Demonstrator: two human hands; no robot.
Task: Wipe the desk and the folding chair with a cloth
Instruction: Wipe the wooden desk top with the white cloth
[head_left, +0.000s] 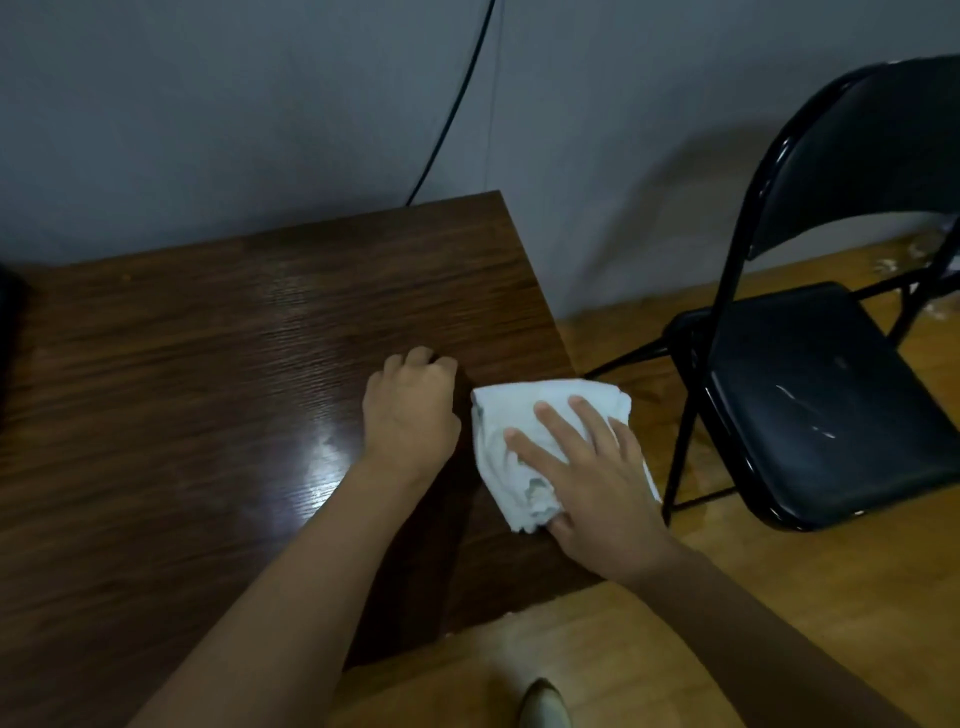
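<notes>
At the bottom edge of the frame, right of centre, the pale toe of a shoe shows on the light wooden floor. Two bare forearms reach up from there. The right hand, in the lower right of centre, lies flat with fingers spread on a white cloth, pressing it down rather than clutching it; the thumb tucks under the cloth's crumpled near edge. The cloth sits at the right edge of the dark wood-grain desk, and part of it hangs just past that edge. Just to its left, apart from the cloth, the left hand rests on the desktop with fingers curled under into a loose fist, holding nothing. A bright sheen of light lies on the desk left of that wrist. Further back on the right stands the black folding chair, opened, with pale smears on its seat. Behind the desk, a black cable runs down the grey wall in the upper part of the frame.
</notes>
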